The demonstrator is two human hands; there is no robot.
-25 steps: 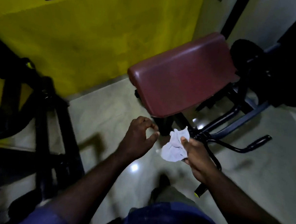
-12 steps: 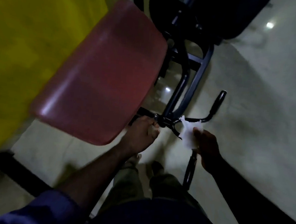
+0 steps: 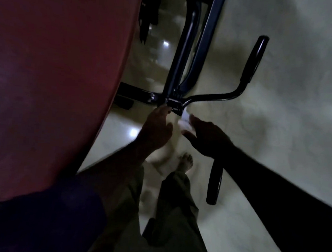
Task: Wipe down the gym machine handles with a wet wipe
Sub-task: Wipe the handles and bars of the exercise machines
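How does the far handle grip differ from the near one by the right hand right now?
The far grip shows whole and untouched; the near grip has its upper end hidden under the right hand, which holds the wet wipe. The far grip's curved bar is visible up to the bracket; the near grip's bar is covered. Both are black.

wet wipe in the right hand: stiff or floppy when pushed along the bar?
Probably floppy: the wet wipe looks crumpled in the pinch of the right hand, so it should drape round the handle bar. Likely light, since a pinch carries it. Pushed, it may bunch up rather than slide flat.
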